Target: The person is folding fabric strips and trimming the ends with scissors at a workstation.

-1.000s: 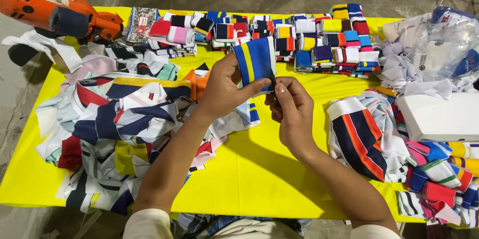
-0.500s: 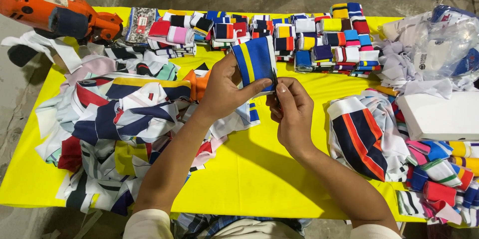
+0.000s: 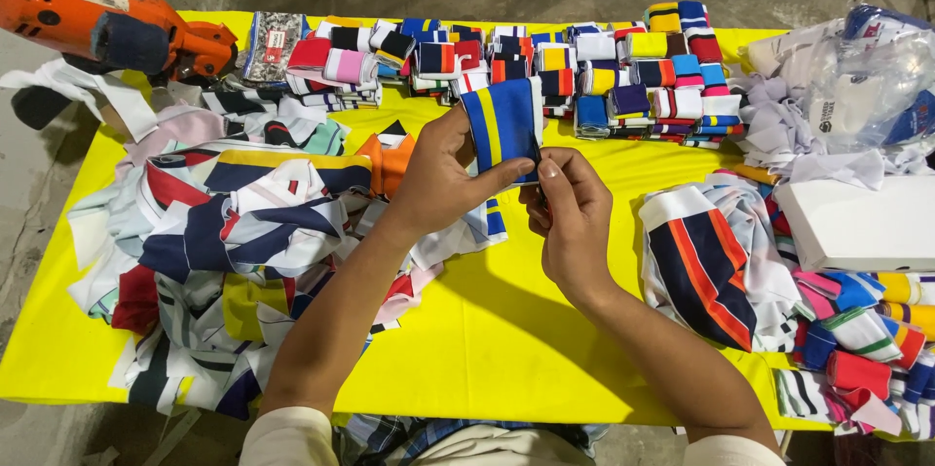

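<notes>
While raised over yellow surface (image 3: 506,330): blue strip (image 3: 504,127) gripped by left hand (image 3: 438,179), pinched at lower edge by right hand (image 3: 575,223).

Your left hand (image 3: 443,179) and right hand (image 3: 570,223) hold the blue-and-yellow striped band (image 3: 504,125) almost as before; only the band sits marginally lower.

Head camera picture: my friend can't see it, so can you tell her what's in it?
Two hands hold up a folded blue cloth strip with a yellow stripe over a yellow table: the left hand grips its side, the right hand pinches its lower edge. Loose striped fabric lies left, and folded colourful strips line the far edge.
</notes>
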